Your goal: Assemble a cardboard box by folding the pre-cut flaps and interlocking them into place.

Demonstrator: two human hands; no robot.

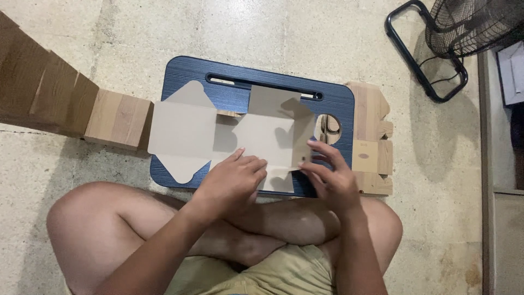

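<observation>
**Both hands on the flat box blank**

While I sit cross-legged on the pale stone floor (262,33), a row of wood-patterned folded cartons (65,98) runs in from my far left, its last block ending just beside the blue lap tray (234,76). Spread flat across that tray is an unfolded cardboard box blank (191,131), grey side up, its pointed flaps overhanging the tray's left edge. My left hand (232,183) rests knuckles-up on the blank's near edge, fingers curled loosely and pressing down rather than gripping. Just beside it, my right hand (327,175) has its fingers spread, fingertips touching the blank's right-hand panel, which stands partly raised; whether they pinch it I cannot tell. Past the tray's round hole, more wood-patterned flat cartons (371,142) lie stacked against its right end. Well apart, in the upper right corner, stands a black floor fan (464,27).
</observation>
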